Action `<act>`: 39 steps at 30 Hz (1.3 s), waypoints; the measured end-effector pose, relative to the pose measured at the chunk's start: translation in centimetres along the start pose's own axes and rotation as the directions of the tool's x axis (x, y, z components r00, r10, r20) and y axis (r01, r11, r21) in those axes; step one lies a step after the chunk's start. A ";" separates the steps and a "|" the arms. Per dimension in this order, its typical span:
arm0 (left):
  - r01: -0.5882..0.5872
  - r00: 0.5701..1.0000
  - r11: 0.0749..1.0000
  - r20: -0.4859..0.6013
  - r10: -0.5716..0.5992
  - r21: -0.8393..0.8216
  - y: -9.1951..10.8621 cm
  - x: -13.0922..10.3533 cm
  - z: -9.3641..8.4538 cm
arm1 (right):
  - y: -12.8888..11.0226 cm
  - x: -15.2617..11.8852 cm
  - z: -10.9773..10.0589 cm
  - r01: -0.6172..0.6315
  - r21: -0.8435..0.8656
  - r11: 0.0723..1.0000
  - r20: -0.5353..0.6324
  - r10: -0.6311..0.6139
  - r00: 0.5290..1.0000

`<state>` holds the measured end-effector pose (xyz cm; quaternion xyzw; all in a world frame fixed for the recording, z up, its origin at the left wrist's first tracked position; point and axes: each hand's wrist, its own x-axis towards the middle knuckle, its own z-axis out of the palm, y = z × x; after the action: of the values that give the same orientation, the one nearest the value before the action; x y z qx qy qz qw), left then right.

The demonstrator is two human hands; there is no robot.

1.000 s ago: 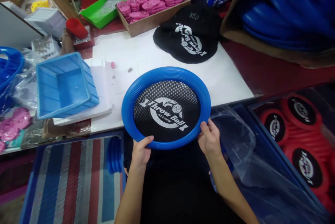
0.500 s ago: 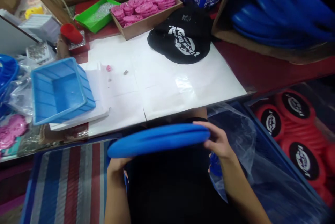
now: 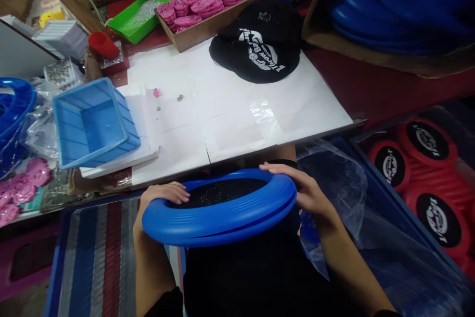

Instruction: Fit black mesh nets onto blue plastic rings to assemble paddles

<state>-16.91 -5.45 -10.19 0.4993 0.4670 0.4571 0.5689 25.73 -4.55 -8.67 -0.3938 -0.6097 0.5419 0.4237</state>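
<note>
A blue ring-shaped disc point(image 3: 222, 220) with a dark fabric centre is held over my lap, just below the table's front edge; a dark gap runs along its rim. My left hand point(image 3: 161, 198) wraps its left side, fingers lying over the rim onto the fabric. At the right end, my right hand point(image 3: 297, 183) grips the rim with its fingers along the top. Beyond them, round black fabric pieces point(image 3: 260, 55) with white lettering lie on the white table cover point(image 3: 230, 114).
A light-blue bin point(image 3: 94, 124) stands on the table's left. Behind are a green tray point(image 3: 137, 18) and a box of pink pieces point(image 3: 208, 5). Blue rings point(image 3: 401, 15) fill a carton at the upper right; red discs point(image 3: 438, 218) lie in a crate at the right.
The blue disc has tilted from nearly edge-on, so its dark centre now shows. My left hand has moved from beneath it up onto the rim at the left.
</note>
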 end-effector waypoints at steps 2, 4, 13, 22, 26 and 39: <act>-0.023 0.984 0.997 0.178 0.010 0.076 1.1 -0.2 1.5 | -1.7 0.0 -1.2 -0.037 -0.039 0.999 0.007 0.038 0.999; -0.102 0.972 0.982 0.227 0.065 0.157 2.2 -0.5 3.4 | -4.3 0.1 -2.1 0.059 -0.073 0.996 0.057 -0.055 0.997; -0.110 0.985 0.942 0.161 0.061 0.318 3.3 0.2 9.0 | -9.9 3.6 -1.9 0.329 -0.369 0.869 0.559 -0.075 0.826; -0.184 0.968 0.970 0.200 0.151 0.157 0.0 0.7 7.0 | -10.3 4.4 -1.5 0.394 -0.406 0.824 0.642 -0.049 0.765; -0.182 0.967 0.978 0.201 0.158 0.105 -0.6 1.0 6.8 | -11.3 5.0 -0.4 0.453 -0.447 0.771 0.697 -0.017 0.717; -0.300 0.948 0.953 0.104 0.302 -0.041 -3.7 2.4 3.5 | -9.0 5.7 -1.0 0.530 -0.426 0.734 0.626 -0.183 0.758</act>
<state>-12.87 -3.89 -13.86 0.5819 0.3482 0.5162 0.5231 24.62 0.19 0.85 -0.2017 -0.9051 0.3215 0.1915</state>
